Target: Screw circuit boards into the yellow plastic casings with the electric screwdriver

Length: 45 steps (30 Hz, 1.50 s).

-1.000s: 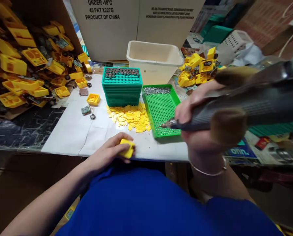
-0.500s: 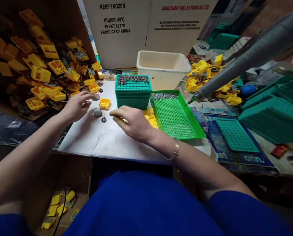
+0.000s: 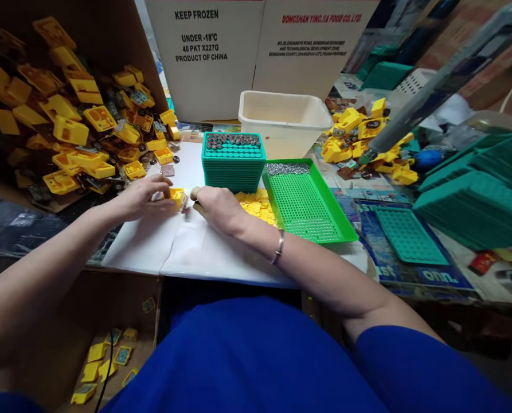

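Note:
My left hand (image 3: 146, 198) is at the left of the white work surface, its fingers curled against a small open yellow plastic case (image 3: 177, 197). Just right of the case, my right hand (image 3: 221, 209) is closed with thumb and fingertips together; what they pinch is too small to make out. Between the hands is a small blurred dark part (image 3: 186, 211) beside the case. A flat brownish piece (image 3: 167, 170) lies beyond my left hand. Loose yellow plastic pieces (image 3: 258, 207) are heaped just right of my right hand.
Teal trays (image 3: 232, 172) are stacked ahead, round metal parts on top. A green perforated tray (image 3: 305, 201) holds screws; a cream bin (image 3: 285, 123) stands behind. A carton of yellow cases (image 3: 70, 129) is at left. A hanging grey screwdriver (image 3: 436, 86) slants in from the right.
My left hand has come down and right onto the yellow case, which sits slightly nearer me. The right hand has shifted left. The screwdriver has swung away, and another piece shows in the lower box.

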### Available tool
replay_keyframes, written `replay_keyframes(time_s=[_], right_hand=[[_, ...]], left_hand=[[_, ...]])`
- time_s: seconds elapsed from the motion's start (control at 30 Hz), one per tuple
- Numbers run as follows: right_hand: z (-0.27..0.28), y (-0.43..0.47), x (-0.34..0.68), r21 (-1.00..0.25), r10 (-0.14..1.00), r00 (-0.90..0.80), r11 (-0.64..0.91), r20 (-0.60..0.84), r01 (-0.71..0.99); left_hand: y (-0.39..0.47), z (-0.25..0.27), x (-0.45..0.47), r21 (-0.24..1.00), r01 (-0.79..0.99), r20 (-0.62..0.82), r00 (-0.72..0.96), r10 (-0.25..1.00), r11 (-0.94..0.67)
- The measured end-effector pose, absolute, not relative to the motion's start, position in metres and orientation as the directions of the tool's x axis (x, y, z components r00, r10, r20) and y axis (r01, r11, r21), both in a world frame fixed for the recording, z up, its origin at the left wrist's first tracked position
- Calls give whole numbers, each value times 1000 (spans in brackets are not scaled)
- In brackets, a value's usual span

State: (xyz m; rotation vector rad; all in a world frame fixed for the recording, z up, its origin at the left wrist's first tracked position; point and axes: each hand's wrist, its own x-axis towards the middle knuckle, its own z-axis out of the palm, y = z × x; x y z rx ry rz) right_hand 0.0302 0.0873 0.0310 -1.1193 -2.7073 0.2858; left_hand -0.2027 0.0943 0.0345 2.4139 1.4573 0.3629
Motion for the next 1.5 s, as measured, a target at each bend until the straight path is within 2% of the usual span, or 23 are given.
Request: replay_keyframes(time_s=[0.1,0.23,0.3,0.33,0.5,0.67,0.77,0.83,0.9,0.97,1.0,1.03,1.1,1.17,1.2,1.27,1.4,1.5], right_hand=[[24,69,63,-97,616,-738,782,277,616],[-1,32,102,122,388,-756,846,528,519],[-14,15,115,153,343,-746,848,571,507],[-19,8,120,137,346,-751,857,562,497],[-27,-3,133,-73,469,-765,869,441,490],[-18,2,129,-212,678,-702,735,218,644],[-12,5,127,-392,759,-644,622,91,678],[-10,8,128,-604,804,-588,510,83,612],[-10,11,132,-833,857,-512,321,53,450],[-12,13,137,-954,878,-479,137,-7,265],[-12,14,140,-973,876,-483,103,-11,209],[-12,15,143,-975,868,-496,127,19,184],[-9,17,148,-926,826,-541,314,156,212],[-1,20,152,-801,736,-628,523,253,291],[5,22,153,-734,692,-676,593,253,331],[17,26,154,-633,643,-747,651,168,418],[41,34,150,-545,620,-781,629,-78,554],[47,35,146,-482,604,-792,670,-89,565]], left_hand=[[50,36,-178,389,842,30,394,919,-374],[-7,24,-127,205,913,14,357,934,-352],[-25,16,-111,161,923,-11,356,934,-350],[-31,13,-108,181,917,-13,363,932,-355],[-35,12,-123,493,798,-6,401,916,-347],[-31,24,-124,585,778,-92,342,935,-227],[-32,24,-109,636,767,-180,264,948,-92],[-33,20,-96,699,714,-198,231,953,-28],[-33,14,-84,779,627,-159,220,962,-15],[-32,8,-72,844,536,-103,203,974,-23],[-32,6,-67,865,501,-78,196,977,-32],[-31,4,-62,880,472,-52,190,980,-45],[-30,2,-55,901,429,-16,195,981,-70],[-30,1,-49,915,396,-9,226,974,-83],[-30,2,-46,924,375,-22,247,969,-75],[-31,3,-42,955,296,-70,287,955,-19],[-33,8,-37,979,30,-198,343,918,200],[-31,13,-33,960,-25,-258,300,919,278]])
